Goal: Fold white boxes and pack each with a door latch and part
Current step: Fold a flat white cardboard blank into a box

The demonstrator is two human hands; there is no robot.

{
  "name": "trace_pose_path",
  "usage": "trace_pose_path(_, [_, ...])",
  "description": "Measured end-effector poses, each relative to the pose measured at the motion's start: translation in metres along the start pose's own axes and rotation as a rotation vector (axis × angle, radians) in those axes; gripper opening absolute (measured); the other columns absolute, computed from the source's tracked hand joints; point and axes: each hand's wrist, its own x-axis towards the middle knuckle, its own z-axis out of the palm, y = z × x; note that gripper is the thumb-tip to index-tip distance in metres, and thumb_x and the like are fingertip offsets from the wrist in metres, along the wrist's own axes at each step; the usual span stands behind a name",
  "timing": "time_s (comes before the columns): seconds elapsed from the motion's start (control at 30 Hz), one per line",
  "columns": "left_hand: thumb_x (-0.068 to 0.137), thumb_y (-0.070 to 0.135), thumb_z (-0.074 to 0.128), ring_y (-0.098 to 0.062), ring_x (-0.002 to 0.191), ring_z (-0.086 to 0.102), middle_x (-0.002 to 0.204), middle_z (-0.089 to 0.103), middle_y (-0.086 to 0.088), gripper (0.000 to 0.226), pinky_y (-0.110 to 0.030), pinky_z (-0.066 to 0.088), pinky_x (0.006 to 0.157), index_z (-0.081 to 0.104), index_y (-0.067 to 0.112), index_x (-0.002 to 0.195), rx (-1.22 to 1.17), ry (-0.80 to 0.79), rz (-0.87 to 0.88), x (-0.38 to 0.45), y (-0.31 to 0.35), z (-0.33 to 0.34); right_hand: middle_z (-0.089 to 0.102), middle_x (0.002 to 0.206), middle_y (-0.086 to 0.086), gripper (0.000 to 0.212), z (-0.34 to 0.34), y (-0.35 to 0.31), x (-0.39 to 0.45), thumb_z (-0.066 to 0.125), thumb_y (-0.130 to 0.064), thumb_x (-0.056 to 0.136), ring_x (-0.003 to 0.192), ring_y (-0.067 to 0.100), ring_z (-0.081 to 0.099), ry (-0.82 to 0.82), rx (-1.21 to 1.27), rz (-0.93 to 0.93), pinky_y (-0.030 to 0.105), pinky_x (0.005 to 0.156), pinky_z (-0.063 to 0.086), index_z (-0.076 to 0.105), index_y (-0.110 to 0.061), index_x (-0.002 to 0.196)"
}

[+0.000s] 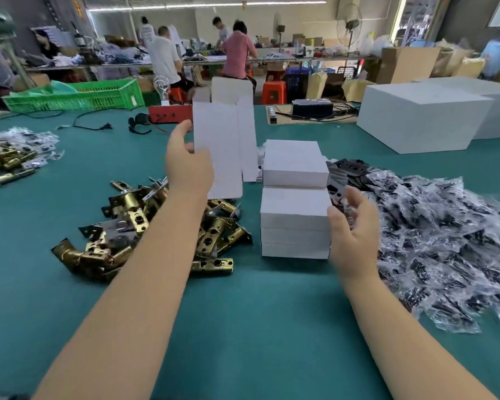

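Note:
My left hand [188,166] grips a flat, unfolded white box blank [223,140] by its left edge and holds it upright above the table. Below it lies a pile of brass door latches [145,229]. My right hand [354,235] hovers with relaxed, spread fingers, holding nothing, beside a stack of closed white boxes [295,220]. A second stack of white boxes [295,166] stands just behind the first. To the right spreads a heap of black parts in clear plastic bags [445,235].
The green table [257,327] also carries a smaller pile of bagged latches [12,157] at far left, large white blocks [422,116] at back right, a red box [171,114] and cables at the back. Several people work at benches beyond.

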Motion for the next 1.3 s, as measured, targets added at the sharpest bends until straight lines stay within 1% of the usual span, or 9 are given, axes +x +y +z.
trace_pose_path(0.07, [0.095,0.003,0.043,-0.003,0.077,0.062,0.092,0.062,0.013,0.050,-0.022,0.053,0.058,0.045,0.031,0.137,-0.125,-0.061,-0.084,-0.029,-0.006,-0.004,0.052,0.109,-0.012,0.036,-0.001,-0.009,-0.003,0.051,-0.034,0.084,0.101,0.003,0.051,0.072,-0.017,-0.153,0.015,0.089,0.041,0.050,-0.025,0.118])
trace_pose_path(0.23, [0.092,0.002,0.050,0.009,0.076,0.062,0.099,0.065,0.010,0.043,-0.011,0.049,0.063,0.050,0.035,0.119,-0.246,-0.232,-0.076,-0.085,-0.018,0.004,0.064,0.087,-0.015,0.020,0.005,-0.029,-0.013,0.052,-0.031,0.087,0.083,0.003,0.060,-0.087,0.139,-0.089,0.017,0.075,0.047,0.058,-0.041,0.103])
trace_pose_path(0.4, [0.080,0.016,0.061,-0.022,0.096,0.069,0.106,0.074,-0.003,0.026,-0.040,0.057,0.084,0.075,0.027,0.099,-0.501,-0.438,-0.257,-0.110,-0.032,0.002,0.057,0.095,-0.016,0.038,0.003,-0.019,-0.035,0.056,-0.024,0.090,0.084,-0.007,0.054,-0.044,-0.070,-0.193,0.008,0.073,0.042,0.056,-0.016,0.127])
trace_pose_path(0.57, [0.096,0.019,0.049,-0.027,0.112,0.065,0.121,0.069,-0.007,0.032,-0.043,0.055,0.092,0.057,0.016,0.127,-0.565,-0.614,-0.360,-0.117,-0.035,0.006,0.062,0.101,-0.027,0.044,0.004,-0.021,-0.042,0.057,-0.039,0.081,0.088,0.003,0.059,-0.094,0.058,-0.017,0.028,0.078,0.050,0.048,-0.040,0.124])
trace_pose_path(0.73, [0.099,0.005,0.044,-0.025,0.104,0.068,0.115,0.071,-0.004,0.031,-0.038,0.059,0.080,0.058,0.020,0.123,-0.538,-0.633,-0.341,-0.113,-0.033,0.003,0.052,0.118,-0.036,0.064,0.002,-0.020,-0.040,0.063,-0.031,0.084,0.103,-0.001,0.062,-0.170,0.048,0.025,0.034,0.088,0.053,0.041,-0.027,0.143])
trace_pose_path(0.87, [0.098,0.005,0.046,-0.022,0.100,0.070,0.110,0.072,0.000,0.032,-0.032,0.059,0.074,0.057,0.022,0.122,-0.501,-0.651,-0.353,-0.110,-0.035,0.002,0.054,0.112,-0.038,0.058,0.000,-0.016,-0.040,0.062,-0.016,0.091,0.113,-0.004,0.058,-0.230,0.120,0.042,0.019,0.087,0.052,0.041,-0.028,0.143])
trace_pose_path(1.1, [0.088,0.005,0.061,-0.024,0.093,0.070,0.103,0.074,-0.009,0.023,-0.038,0.058,0.082,0.075,0.020,0.098,-0.490,-0.795,-0.417,-0.118,-0.036,0.009,0.060,0.113,-0.020,0.034,0.004,-0.024,-0.036,0.051,-0.036,0.081,0.102,0.001,0.060,-0.358,0.134,0.084,0.034,0.086,0.052,0.045,-0.051,0.112])
trace_pose_path(1.2, [0.098,0.025,0.054,-0.023,0.097,0.071,0.107,0.074,-0.006,0.025,-0.035,0.059,0.079,0.078,0.027,0.094,-0.506,-0.766,-0.478,-0.120,-0.037,0.011,0.064,0.104,-0.027,0.025,0.002,-0.025,-0.035,0.058,-0.043,0.081,0.096,-0.004,0.063,-0.443,0.154,0.085,0.016,0.075,0.051,0.052,-0.059,0.099])
trace_pose_path(1.3, [0.100,0.022,0.050,-0.024,0.095,0.071,0.103,0.075,-0.006,0.023,-0.034,0.060,0.073,0.073,0.022,0.102,-0.509,-0.688,-0.477,-0.122,-0.038,0.012,0.063,0.102,-0.034,0.026,-0.002,-0.028,-0.033,0.058,-0.039,0.083,0.094,-0.011,0.060,-0.464,0.137,0.052,0.006,0.070,0.046,0.052,-0.050,0.106])
